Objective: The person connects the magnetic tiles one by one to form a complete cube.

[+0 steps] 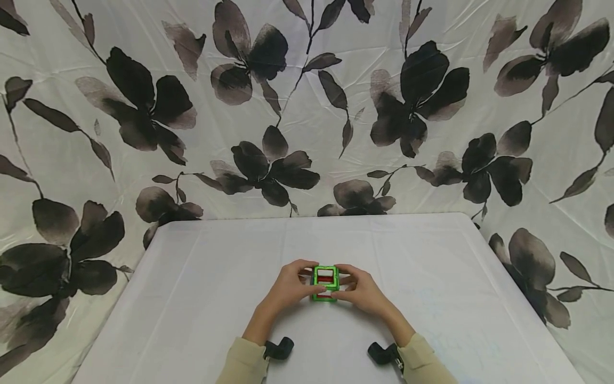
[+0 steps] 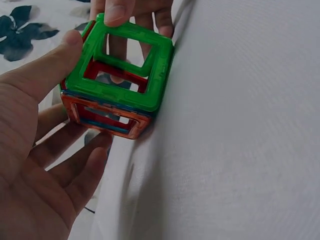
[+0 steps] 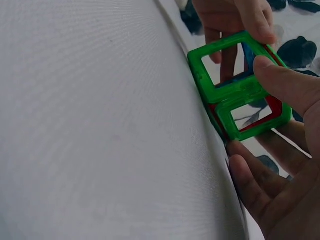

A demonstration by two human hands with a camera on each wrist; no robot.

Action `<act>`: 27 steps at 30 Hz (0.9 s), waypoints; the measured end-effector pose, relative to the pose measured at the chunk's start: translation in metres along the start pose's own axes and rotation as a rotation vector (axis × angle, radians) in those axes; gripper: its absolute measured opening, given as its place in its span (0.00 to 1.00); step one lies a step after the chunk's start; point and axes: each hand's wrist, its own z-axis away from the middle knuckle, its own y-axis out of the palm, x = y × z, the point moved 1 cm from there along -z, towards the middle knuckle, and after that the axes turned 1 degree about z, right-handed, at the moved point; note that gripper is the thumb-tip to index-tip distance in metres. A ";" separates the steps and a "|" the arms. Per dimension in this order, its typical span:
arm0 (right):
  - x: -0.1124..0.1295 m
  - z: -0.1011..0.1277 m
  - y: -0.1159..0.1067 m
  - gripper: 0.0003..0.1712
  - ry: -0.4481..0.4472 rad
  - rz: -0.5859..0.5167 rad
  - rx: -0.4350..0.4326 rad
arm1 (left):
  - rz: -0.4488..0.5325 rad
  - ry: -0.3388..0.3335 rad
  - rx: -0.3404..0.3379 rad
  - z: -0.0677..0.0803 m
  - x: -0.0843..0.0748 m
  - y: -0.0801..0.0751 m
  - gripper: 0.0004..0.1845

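Note:
Both hands hold a small cube of magnetic tiles [image 1: 325,287] low over or on the white surface; whether its base touches cannot be told. Its frames are translucent: two green tiles [image 3: 235,91] show, along with an orange tile [image 2: 142,122] and red and blue ones. At the cube's left side, my left hand [image 1: 290,282] grips with thumb on an upper edge and fingers spread beneath. My right hand [image 1: 362,290] holds the opposite side, its thumb on a green frame and its fingers around the lower part. The cube's underside is partly hidden.
A white cloth-covered table [image 1: 201,298] spreads around the hands. Behind and beside it hangs a pale cloth [image 1: 326,125] with dark flowers. Black wrist cameras sit by the left cuff [image 1: 280,349] and right cuff [image 1: 414,354].

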 end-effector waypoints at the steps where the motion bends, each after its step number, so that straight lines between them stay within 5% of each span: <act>1: 0.000 0.000 0.000 0.40 0.004 -0.003 0.002 | 0.010 -0.006 0.012 0.000 0.001 -0.001 0.37; 15: 0.007 -0.001 0.005 0.38 0.006 0.036 0.030 | 0.233 -0.083 0.075 0.006 0.012 -0.007 0.32; 21: 0.022 -0.002 0.005 0.37 -0.013 0.033 0.028 | 0.234 -0.066 0.069 0.006 0.011 -0.007 0.33; 27: 0.011 -0.004 0.003 0.39 0.017 0.054 0.043 | 0.225 -0.065 0.088 0.007 0.012 -0.008 0.38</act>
